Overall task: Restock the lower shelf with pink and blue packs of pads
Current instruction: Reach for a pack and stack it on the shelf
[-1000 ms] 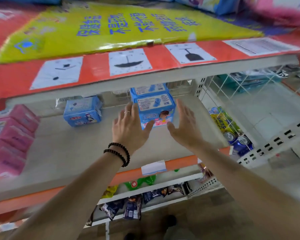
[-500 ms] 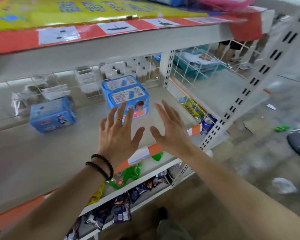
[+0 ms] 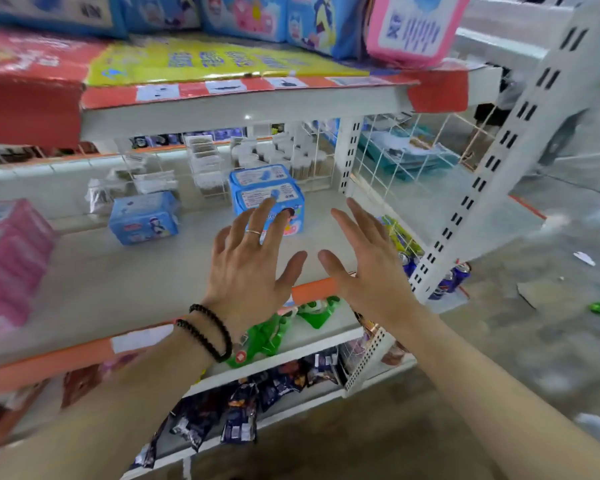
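1. I'm seeing both hands held out over the shelf (image 3: 118, 289), palms down, holding nothing.
2. L hand (image 3: 246, 275): fingers splayed wide and straight, thumb pointing out toward the R hand. Ring on one finger, two dark bead bracelets (image 3: 207, 332) on the wrist. Fingertips are overlapping the blue packs in view; can't tell if they're touching or just hovering in front.
3. R hand (image 3: 368, 268): also spread flat, fingers apart, thumb angling in toward the L thumb. The two thumbs are sitting near each other w/ a small gap, not touching.
4. Blue packs (image 3: 267, 192): two of them, one behind the other, sitting just beyond the L fingertips, toward the back wire grid (image 3: 319, 157).
5. Another blue pack (image 3: 142, 218) is sitting alone, well to the left of the L hand, tilted a bit.
6. Pink packs (image 3: 11, 258) are stacked at the far left of the same shelf, well apart from both hands; blurry.
7. Above the hands, the upper shelf is carrying more blue packs and a pink pack (image 3: 416, 26) at its R end.
8. Below the wrists: orange shelf edge strip (image 3: 312, 289), green pouches (image 3: 267, 334) and dark snack bags (image 3: 239, 410) on lower levels.
9. Right of the R hand: drink cans (image 3: 447, 282) by the white upright post (image 3: 492, 174).
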Demonstrator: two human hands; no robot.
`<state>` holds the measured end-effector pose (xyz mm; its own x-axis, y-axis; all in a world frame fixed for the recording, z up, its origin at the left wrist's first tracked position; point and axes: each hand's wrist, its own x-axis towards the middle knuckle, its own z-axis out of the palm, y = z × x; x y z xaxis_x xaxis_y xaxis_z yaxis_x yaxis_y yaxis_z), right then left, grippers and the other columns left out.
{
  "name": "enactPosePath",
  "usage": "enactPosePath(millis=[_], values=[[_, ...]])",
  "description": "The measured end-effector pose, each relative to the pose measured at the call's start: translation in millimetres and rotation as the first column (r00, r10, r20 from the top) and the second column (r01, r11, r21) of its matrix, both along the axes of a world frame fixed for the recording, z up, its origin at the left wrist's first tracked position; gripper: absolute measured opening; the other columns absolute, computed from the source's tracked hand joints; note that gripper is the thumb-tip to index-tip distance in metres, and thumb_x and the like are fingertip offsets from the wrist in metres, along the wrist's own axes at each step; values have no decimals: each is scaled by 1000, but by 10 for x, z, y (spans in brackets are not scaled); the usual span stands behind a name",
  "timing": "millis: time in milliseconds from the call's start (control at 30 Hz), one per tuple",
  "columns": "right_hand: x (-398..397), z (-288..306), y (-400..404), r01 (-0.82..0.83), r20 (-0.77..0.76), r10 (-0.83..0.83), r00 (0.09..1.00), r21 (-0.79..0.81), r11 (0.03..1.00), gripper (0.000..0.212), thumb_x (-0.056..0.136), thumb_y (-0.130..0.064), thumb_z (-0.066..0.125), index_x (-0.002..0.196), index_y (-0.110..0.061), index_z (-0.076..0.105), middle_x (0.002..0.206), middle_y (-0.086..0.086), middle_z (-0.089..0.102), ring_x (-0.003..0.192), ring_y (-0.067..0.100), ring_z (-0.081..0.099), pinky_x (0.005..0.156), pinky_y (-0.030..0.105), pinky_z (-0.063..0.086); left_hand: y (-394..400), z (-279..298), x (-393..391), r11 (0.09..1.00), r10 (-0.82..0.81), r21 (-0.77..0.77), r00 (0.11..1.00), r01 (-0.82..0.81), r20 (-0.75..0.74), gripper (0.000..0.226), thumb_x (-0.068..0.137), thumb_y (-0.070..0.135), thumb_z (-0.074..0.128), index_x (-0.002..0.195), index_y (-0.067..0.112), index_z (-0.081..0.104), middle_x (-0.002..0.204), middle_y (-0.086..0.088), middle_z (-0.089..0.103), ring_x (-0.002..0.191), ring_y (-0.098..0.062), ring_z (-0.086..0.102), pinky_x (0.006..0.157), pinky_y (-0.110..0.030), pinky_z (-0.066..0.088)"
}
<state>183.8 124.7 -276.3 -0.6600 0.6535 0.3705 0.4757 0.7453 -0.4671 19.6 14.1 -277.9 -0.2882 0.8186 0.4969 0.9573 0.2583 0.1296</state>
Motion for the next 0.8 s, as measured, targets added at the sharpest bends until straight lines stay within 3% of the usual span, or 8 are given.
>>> enactPosePath(millis=[200,467,567,667,800], values=[[346,309,-67,-77,-108,81,991,45,996,66,92,-59,44,149,-24,41,162,-3,29,149,22,26,117,51,31,-202,355,526,999,37,5,999,-37,-20,64,96,57,37,142,15,50,156,-8,42,134,-36,47,103,-52,43],[557,700,-254,-227,-247,263,933,164,960,60,94,-45,57,145,-17,46,154,-1,42,142,14,38,116,36,34,-641,828,918,986,103,143,989,-88,-105,60,96,53,43,140,13,53,148,-8,51,121,-32,56,91,-50,46],[592,818,-343,-264,-251,303,919,180,948,61,94,-46,56,145,-13,47,153,-1,43,142,13,38,115,29,33,-753,929,928,983,103,164,986,-81,-130,59,97,53,44,139,13,54,150,-7,50,125,-31,55,91,-49,47],[566,975,-381,-282,-266,335,904,219,934,62,94,-47,54,145,-12,47,151,-1,45,142,12,38,116,32,35,-814,1079,898,976,110,202,984,-79,-143,58,97,52,47,139,13,54,150,-6,49,129,-29,53,96,-48,46],[492,1246,-404,-254,-324,337,884,272,928,61,94,-49,53,144,-15,49,148,-4,48,139,11,42,114,38,39,-846,1334,821,965,88,257,985,-46,-151,57,96,49,51,139,12,54,148,-5,50,130,-27,51,90,-47,53]])
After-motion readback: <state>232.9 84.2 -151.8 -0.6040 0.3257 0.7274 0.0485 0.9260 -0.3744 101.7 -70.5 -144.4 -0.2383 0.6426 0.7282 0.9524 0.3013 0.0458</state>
